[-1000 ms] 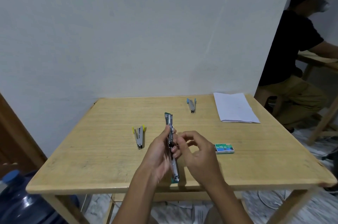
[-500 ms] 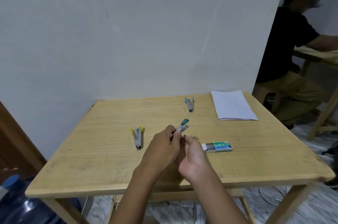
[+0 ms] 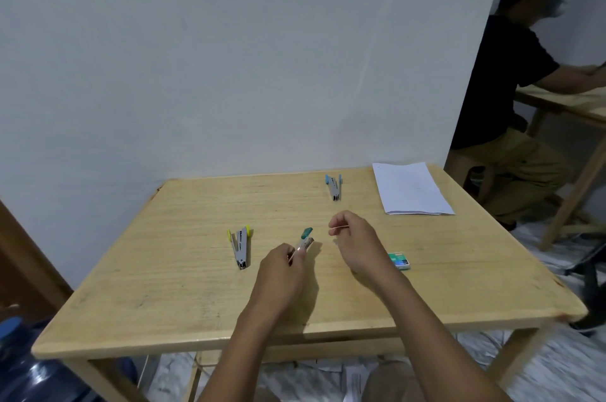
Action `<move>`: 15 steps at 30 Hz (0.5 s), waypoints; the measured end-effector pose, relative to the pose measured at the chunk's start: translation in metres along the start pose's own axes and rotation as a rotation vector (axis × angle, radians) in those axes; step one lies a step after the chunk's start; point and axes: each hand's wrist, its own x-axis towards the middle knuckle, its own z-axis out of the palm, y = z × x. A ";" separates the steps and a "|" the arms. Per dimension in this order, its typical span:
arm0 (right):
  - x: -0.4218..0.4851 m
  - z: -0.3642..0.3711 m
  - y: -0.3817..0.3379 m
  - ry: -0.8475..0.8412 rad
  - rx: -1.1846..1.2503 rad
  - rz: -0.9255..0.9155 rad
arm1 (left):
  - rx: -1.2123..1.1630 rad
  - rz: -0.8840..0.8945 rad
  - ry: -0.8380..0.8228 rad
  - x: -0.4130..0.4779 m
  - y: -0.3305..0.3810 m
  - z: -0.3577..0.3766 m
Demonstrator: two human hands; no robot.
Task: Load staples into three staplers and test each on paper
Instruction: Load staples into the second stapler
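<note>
Left hand (image 3: 282,267): grip curled round green stapler (image 3: 305,239). Right hand (image 3: 357,244): grip pinches staple strip (image 3: 339,228). On bench (image 3: 164,286): yellow stapler (image 3: 241,245) left, blue stapler (image 3: 333,186) and paper (image 3: 411,188) beyond, staple box (image 3: 399,260) beside right wrist.

green-tipped stapler (image 3: 305,239) | yellow-tipped stapler (image 3: 241,245) | blue-tipped stapler (image 3: 333,186) | white paper (image 3: 411,188) | green staple box (image 3: 399,261)

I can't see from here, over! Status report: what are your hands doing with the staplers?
Left grip holds green stapler, open. Right grip pinches staple strip, not yet loaded. Nothing between them.
</note>
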 end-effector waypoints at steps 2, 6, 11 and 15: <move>0.005 -0.001 0.003 -0.083 -0.128 -0.030 | 0.052 0.015 -0.005 0.000 -0.001 0.004; 0.008 -0.006 0.005 -0.181 -0.221 -0.148 | 0.091 -0.009 -0.020 0.005 -0.006 0.008; 0.008 -0.041 0.010 -0.024 -0.069 -0.133 | 0.063 -0.073 -0.045 0.011 -0.012 0.005; -0.002 -0.078 0.020 0.062 -0.172 -0.117 | 0.069 -0.070 -0.037 0.015 -0.012 0.004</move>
